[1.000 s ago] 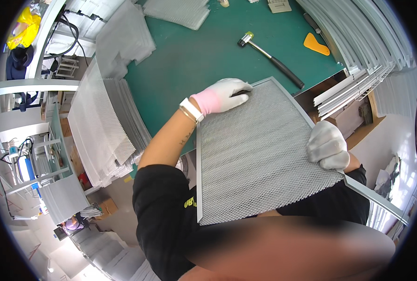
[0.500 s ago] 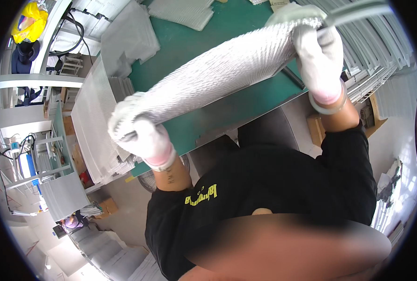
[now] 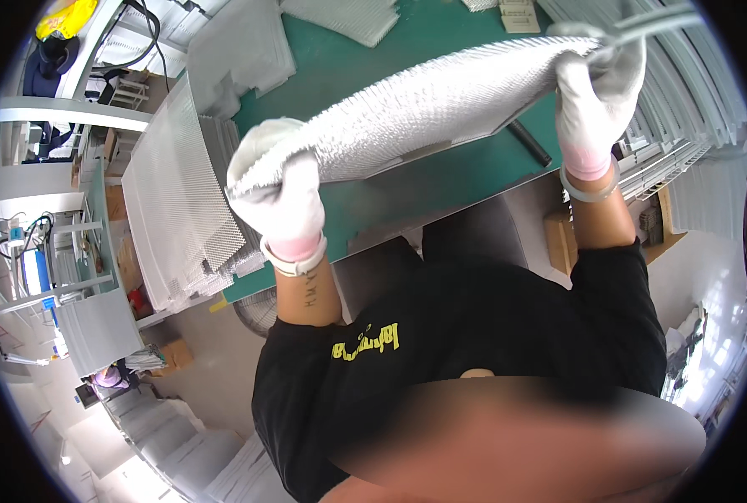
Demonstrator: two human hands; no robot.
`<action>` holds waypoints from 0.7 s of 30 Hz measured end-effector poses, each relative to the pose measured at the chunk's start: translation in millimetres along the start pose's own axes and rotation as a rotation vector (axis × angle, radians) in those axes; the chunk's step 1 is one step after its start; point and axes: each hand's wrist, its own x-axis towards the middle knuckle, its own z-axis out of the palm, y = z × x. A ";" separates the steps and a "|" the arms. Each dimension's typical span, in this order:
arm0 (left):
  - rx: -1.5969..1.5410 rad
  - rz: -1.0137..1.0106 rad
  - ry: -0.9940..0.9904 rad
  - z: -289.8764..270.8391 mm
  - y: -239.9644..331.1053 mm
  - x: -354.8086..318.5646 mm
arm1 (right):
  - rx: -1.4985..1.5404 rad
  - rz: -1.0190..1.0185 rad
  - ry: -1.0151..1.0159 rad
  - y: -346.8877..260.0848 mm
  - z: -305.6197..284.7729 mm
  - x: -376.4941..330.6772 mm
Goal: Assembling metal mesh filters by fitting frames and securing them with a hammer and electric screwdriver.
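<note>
A silvery, finely ridged mesh sheet (image 3: 424, 109) spans between my hands above the green table, bowed along its length. Whether it is one sheet or several together I cannot tell. My left hand (image 3: 294, 197), in a white glove, is closed on its left end, thumb on the near side. At the higher right end, my right hand (image 3: 587, 113), also gloved in white, grips the sheet's corner. Part of the right fingers is hidden behind the sheet and a pale bar (image 3: 658, 27). Beneath the sheet, a dark rod (image 3: 529, 142) lies on the green table (image 3: 440, 189).
Left of the table rises a stack of mesh sheets (image 3: 168, 201). More pale sheets (image 3: 239, 46) and a mesh piece (image 3: 348, 15) lie at the back. Frames (image 3: 684, 75) stand in rows at right. A cardboard box (image 3: 560, 239) and a fan (image 3: 256, 312) are below the table edge.
Both hands have shifted right with the mesh sheet, the left one also upward. The sheet now looks flatter and narrower. The view has shifted slightly.
</note>
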 end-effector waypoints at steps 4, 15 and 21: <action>0.019 -0.097 0.083 -12.7 -11.7 5.7 | 0.161 0.142 -0.177 -26.9 14.8 24.2; 0.084 -0.207 0.089 -36.1 -12.7 5.7 | -0.087 0.011 -1.109 -71.3 -5.8 123.5; 0.087 -0.212 0.136 -42.2 10.3 -3.5 | -0.292 -0.211 -1.099 -96.1 2.6 118.3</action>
